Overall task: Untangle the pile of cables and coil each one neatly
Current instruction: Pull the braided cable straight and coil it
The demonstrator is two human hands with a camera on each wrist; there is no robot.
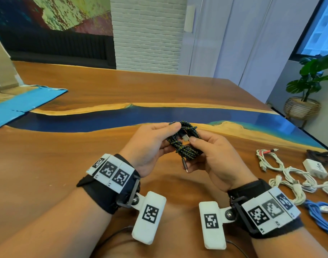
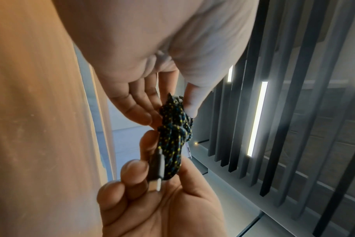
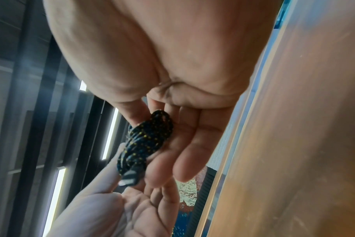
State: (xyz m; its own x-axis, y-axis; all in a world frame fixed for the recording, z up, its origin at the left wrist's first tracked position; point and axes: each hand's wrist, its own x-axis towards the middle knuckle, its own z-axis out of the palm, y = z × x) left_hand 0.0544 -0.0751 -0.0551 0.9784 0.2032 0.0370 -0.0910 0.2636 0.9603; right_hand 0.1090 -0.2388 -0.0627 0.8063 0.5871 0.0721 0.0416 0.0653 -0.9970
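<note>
A black braided cable (image 1: pixel 185 140) with yellow and blue flecks is wound into a small bundle, held between both hands above the wooden table (image 1: pixel 66 164). My left hand (image 1: pixel 155 138) grips the bundle's far end, thumb on top. My right hand (image 1: pixel 208 151) pinches the near end, thumb beside a metal plug; a second plug (image 1: pixel 184 165) hangs below. The left wrist view shows the same bundle (image 2: pixel 174 136) between my left hand's (image 2: pixel 152 99) fingers and thumb. In the right wrist view my right hand (image 3: pixel 172 128) cradles the bundle (image 3: pixel 146 141).
At the right table edge lie several white cables (image 1: pixel 293 175), a white charger (image 1: pixel 315 167), a blue cable (image 1: pixel 321 215) and a dark cable (image 1: pixel 319 155). Blue cardboard (image 1: pixel 19 105) lies at the far left. A potted plant (image 1: pixel 308 86) stands beyond the table's right corner.
</note>
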